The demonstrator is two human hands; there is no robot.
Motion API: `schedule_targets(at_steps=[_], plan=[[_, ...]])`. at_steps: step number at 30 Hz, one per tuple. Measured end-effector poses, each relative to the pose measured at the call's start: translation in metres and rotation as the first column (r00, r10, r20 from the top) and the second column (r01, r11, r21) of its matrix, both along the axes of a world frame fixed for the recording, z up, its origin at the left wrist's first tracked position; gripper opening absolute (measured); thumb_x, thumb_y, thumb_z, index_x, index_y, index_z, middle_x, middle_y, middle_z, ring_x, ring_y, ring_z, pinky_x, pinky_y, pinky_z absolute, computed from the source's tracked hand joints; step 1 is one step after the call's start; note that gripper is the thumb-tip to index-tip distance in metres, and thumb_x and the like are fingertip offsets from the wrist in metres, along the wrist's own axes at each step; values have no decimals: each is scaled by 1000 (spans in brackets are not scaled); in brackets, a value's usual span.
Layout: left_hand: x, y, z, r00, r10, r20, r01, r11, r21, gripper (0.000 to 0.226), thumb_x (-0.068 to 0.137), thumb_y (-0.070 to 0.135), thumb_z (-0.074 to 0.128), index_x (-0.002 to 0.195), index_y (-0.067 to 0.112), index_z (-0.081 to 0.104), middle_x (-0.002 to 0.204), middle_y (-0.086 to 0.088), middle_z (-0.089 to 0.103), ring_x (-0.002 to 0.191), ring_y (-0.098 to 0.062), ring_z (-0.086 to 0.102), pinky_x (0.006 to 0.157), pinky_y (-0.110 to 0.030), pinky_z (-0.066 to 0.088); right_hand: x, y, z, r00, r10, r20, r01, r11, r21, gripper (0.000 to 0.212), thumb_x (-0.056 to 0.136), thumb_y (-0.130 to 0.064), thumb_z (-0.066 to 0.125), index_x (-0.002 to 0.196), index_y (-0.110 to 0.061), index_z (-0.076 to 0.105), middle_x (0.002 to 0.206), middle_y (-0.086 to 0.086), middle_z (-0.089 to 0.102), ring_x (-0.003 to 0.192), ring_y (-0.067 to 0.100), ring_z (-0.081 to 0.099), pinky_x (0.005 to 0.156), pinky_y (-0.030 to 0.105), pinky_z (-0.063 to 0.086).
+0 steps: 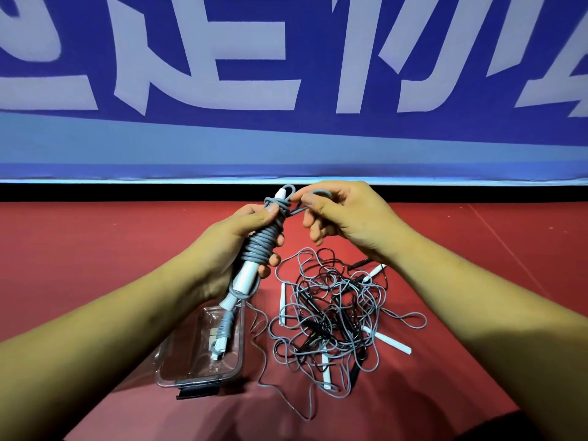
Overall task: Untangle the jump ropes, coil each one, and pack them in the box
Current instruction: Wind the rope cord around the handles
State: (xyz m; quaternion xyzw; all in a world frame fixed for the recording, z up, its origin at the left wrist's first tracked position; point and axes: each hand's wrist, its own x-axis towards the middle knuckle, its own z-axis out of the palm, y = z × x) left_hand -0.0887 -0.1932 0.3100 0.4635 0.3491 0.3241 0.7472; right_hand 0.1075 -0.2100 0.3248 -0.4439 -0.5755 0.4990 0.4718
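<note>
My left hand [235, 249] grips a jump rope bundle [262, 246]: grey cord wound tightly round its white handles, held upright above the floor. My right hand [343, 214] pinches the loose end loop of that grey cord beside the bundle's top. Below, on the red floor, lies a tangled pile of grey and black ropes [337, 319] with several white handles sticking out. A clear plastic box [178, 367] sits to the pile's left, with one coiled grey rope [222, 335] inside it.
A blue banner with large white characters [286, 74] stands upright along the far edge of the red floor [95, 249]. A loose grey strand [286, 399] trails from the pile toward me, past the box's black latch [197, 393].
</note>
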Motion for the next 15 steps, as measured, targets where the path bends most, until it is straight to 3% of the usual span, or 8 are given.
schedule_targets(at_steps=[6,11,15], plan=[[-2,1,0,999,17,35,-16,1000,-17,35,85,33,61,115,22,45,74,-10,57,50,-22,51,37,-21,42,-6,-2,0,971,103,-218,-119,991,-62,25,94,3,51,119,8,52,73,15,61,56,22,59,56,29,54],[1,-1,0,997,46,62,-48,999,25,33,86,32,61,112,22,44,77,-10,58,50,-23,52,39,-22,42,-11,3,-4,981,-99,-167,108,993,40,9,88,-2,63,94,-5,69,79,7,66,63,19,58,58,25,52],[7,1,6,989,113,93,-121,990,78,41,86,32,68,119,16,49,87,-12,61,51,-24,53,40,-23,43,-21,4,2,871,-121,-477,109,993,-53,8,88,-3,60,94,1,64,81,12,68,56,14,59,53,20,51]])
